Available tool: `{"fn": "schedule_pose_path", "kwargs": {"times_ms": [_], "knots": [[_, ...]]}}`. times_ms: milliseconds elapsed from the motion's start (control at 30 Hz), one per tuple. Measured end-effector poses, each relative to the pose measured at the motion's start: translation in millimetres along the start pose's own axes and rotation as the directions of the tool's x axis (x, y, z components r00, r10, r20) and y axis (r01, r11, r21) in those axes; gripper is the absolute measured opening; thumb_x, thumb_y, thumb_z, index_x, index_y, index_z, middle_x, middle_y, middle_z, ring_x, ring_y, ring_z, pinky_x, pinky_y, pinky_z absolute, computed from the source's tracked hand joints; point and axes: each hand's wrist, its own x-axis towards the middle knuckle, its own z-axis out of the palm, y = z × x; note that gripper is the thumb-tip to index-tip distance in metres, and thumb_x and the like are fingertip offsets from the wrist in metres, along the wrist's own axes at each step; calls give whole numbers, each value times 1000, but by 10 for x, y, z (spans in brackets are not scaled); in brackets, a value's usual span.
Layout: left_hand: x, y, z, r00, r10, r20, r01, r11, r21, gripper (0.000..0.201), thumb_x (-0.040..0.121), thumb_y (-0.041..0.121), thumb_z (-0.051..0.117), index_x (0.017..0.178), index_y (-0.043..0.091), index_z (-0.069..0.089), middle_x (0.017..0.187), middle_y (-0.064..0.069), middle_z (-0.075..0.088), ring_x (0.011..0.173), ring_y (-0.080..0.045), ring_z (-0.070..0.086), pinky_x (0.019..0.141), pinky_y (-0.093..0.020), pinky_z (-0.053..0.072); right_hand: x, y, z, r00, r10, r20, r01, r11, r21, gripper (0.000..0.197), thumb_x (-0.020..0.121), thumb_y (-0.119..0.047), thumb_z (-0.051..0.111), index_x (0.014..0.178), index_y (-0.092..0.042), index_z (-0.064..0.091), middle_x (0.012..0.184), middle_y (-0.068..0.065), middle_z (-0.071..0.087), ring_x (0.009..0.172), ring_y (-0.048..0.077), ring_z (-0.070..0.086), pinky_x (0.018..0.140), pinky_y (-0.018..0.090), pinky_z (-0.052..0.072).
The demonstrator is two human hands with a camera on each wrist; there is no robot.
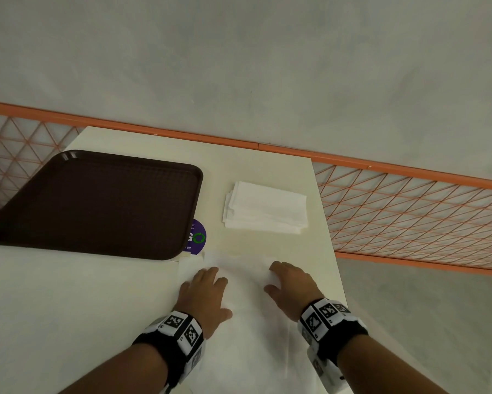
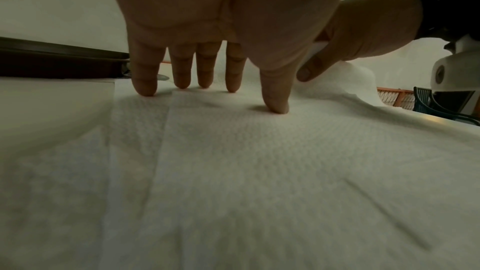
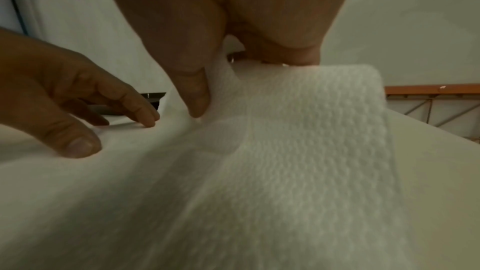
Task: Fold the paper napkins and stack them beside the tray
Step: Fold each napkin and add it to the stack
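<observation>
A stack [image 1: 264, 207] of folded napkins already sits right of the tray [image 1: 97, 203], mid-frame. My left hand [image 1: 203, 297] presses spread fingers on an open napkin [image 1: 247, 322]; my right hand [image 1: 291, 285] pinches its edge, fold unfinished.

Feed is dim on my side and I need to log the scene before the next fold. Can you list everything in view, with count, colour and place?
tray: one, dark brown, far left of the table.
stack of folded napkins: one stack, white, right of the tray, apart from it.
open napkin: one, white, near edge, under both hands.
round sticker: one, purple with green, partly under the tray's corner.
table: one, cream.
mesh railing: orange, behind the table.
wrist bands: two, black with white markers.
left hand: fingers straight, pressing the open napkin.
right hand: pinches the open napkin's raised edge.
</observation>
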Motion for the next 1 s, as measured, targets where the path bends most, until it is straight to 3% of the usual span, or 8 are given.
{"fn": "schedule_pose_path", "kwargs": {"times_ms": [200, 333, 433, 533, 600, 700, 900, 1000], "knots": [[-20, 13, 24, 1000, 29, 10, -29, 998, 49, 57, 94, 48, 47, 145, 30, 31, 159, 2, 9, 146, -21, 8, 115, -45, 22, -43, 95, -42, 996, 22, -89, -25, 999, -29, 28, 95, -33, 52, 122, -26, 50, 120, -5, 60, 110, 20, 53, 92, 34, 39], [-47, 2, 42, 999, 41, 3, -41, 999, 35, 54, 95, 47, 45, 145, 28, 33, 159, 1, 12, 146, -20, 9, 116, -44, 20, -180, 153, 49, 964, 58, -258, -61, 998, -5, 31, 94, -34, 54, 124, -27, 55, 128, -9, 51, 122, 17, 44, 100, 31, 34], [-52, 6, 46, 999, 40, 4, -40, 999, 30, 53, 97, 46, 43, 145, 28, 32, 159, 2, 12, 147, -20, 8, 116, -45, 19, -297, 140, 103, 946, 88, -313, -86, 996, 19, 21, 95, -31, 52, 113, -24, 61, 118, -6, 55, 113, 19, 50, 87, 30, 39], [-52, 21, 45, 1000, 28, 15, -28, 999, 30, 51, 99, 44, 41, 146, 28, 31, 160, 1, 11, 147, -20, 6, 117, -46, 18, -365, 138, 140, 976, 169, -135, -162, 985, 64, 24, 96, -38, 48, 113, -25, 58, 111, -5, 62, 100, 19, 59, 77, 27, 43], [-50, 34, 51, 1000, 21, 16, -21, 999, 26, 51, 99, 43, 40, 146, 28, 30, 160, 2, 10, 147, -20, 5, 117, -48, 17, -406, 129, 173, 982, 187, 36, -189, 980, 68, 36, 91, -49, 53, 118, -27, 57, 113, -5, 63, 101, 18, 60, 83, 28, 47], [-48, 38, 61, 1000, 18, 15, -18, 1000, 10, 50, 99, 42, 40, 146, 28, 30, 160, 2, 11, 147, -20, 5, 117, -49, 16, -459, 75, 248, 975, 133, 176, -138, 990, 17, 47, 82, -56, 63, 118, -26, 54, 113, -5, 57, 103, 17, 56, 87, 30, 47], [-76, 52, 54, 1000, 27, 5, -27, 999, 29, 48, 100, 40, 38, 145, 26, 33, 159, 1, 12, 147, -21, 6, 116, -48, 19, -452, -37, 291, 962, 133, 237, -154, 985, 73, 16, 83, -35, 68, 90, -27, 56, 101, -3, 62, 95, 19, 60, 76, 26, 47], [-90, 52, 71, 999, 29, -16, -28, 999, 30, 48, 100, 41, 38, 145, 24, 34, 158, -1, 13, 146, -22, 8, 115, -45, 21, -463, -36, 320, 972, 165, 165, -180, 981, 77, 36, 81, -38, 72, 111, -22, 60, 118, 0, 51, 110, 21, 52, 89, 29, 46]]}}
